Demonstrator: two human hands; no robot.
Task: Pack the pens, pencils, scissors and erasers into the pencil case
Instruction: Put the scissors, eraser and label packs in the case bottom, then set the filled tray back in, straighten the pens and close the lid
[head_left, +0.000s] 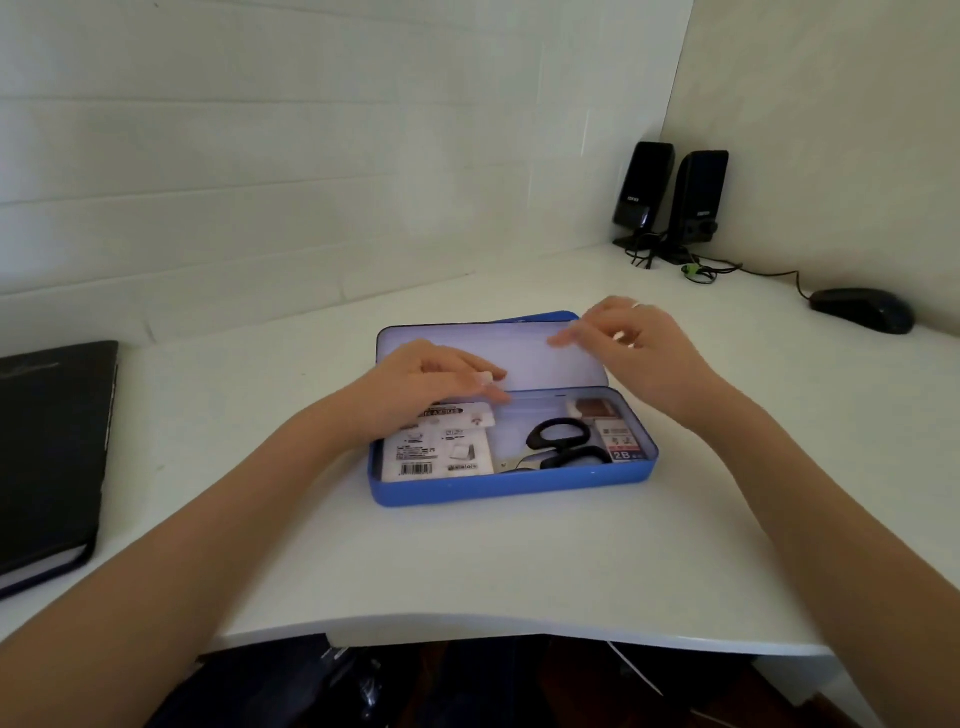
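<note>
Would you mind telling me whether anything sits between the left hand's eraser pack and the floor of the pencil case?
Nothing visible does. The left hand holds the eraser pack low in the left part of the open pencil case; the scissors and the 2B box lie to its right. The floor beneath the pack is hidden.

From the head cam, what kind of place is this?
Likely a home or office computer desk: a white corner desk against the wall, two black speakers, a mouse and a black folder.
</note>
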